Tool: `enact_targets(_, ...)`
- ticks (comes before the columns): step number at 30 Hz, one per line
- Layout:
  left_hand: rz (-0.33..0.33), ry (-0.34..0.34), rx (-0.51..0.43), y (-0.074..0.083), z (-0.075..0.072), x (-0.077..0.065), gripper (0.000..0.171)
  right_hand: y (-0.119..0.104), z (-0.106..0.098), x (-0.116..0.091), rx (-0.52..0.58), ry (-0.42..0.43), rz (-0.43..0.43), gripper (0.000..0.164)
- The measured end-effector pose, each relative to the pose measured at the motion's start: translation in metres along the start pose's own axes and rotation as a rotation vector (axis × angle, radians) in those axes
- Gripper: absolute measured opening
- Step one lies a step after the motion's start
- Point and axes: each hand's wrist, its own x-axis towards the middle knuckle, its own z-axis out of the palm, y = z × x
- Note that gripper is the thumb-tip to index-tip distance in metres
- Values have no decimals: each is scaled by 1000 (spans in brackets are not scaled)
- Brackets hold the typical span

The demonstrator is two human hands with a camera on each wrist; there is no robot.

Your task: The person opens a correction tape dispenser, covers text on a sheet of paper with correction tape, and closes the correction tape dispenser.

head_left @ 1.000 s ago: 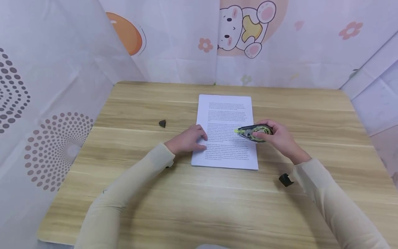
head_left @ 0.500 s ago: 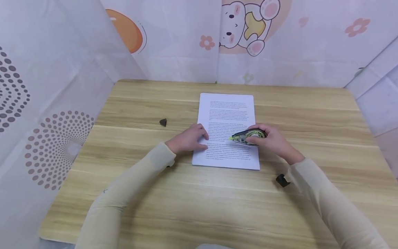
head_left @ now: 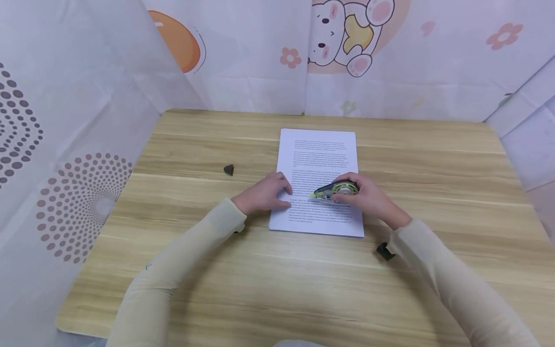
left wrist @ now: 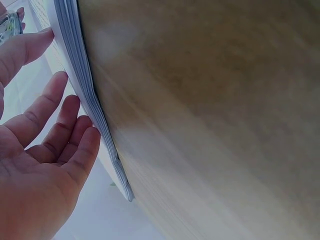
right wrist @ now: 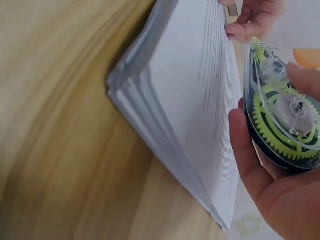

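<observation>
A stack of printed paper (head_left: 323, 140) lies on the wooden table, its layered edge visible in both wrist views. My left hand (head_left: 263, 193) rests at the left side of the stack, with fingertips touching the top sheet; in the left wrist view the fingers (left wrist: 47, 112) are relaxed and grip nothing. Between thumb and fingers, my right hand (head_left: 375, 200) holds a correction tape (head_left: 337, 191) with a clear case and green gears (right wrist: 267, 125). Its yellow-green tip points left, over the middle of the text. Whether the tip touches the paper cannot be told.
A small dark wedge-shaped piece (head_left: 229, 169) lies on the table (head_left: 277, 284) left of the paper. A black object (head_left: 385, 251) sits by the right cuff. White patterned curtains (head_left: 243, 91) hang behind and to the left of the table.
My right hand has moved left and slightly down with the correction tape, bringing its tip further over the text. The left hand stays at the paper's left side. The head view has shifted slightly.
</observation>
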Motion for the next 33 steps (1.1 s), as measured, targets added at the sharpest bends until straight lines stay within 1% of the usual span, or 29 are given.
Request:
enact_targets(7,14,6,11,1,0,-1,28,-4,10,2,-71,12,-54,40)
enact_targets(16,15,8,12,-1,0,0,27,-15,19,4,-112,-8,-59,37)
enact_targets(24,31,13,13,-2,1,1,30,-24,26,8,-181,-26,-147,31)
enact_targets(28,29,9,21,-2,2,1,31,-28,30,11,-192,-28,-166,30)
enact_targets(33,21,4,27,-2,1,2,32,-34,33,13,-235,-19,-190,28)
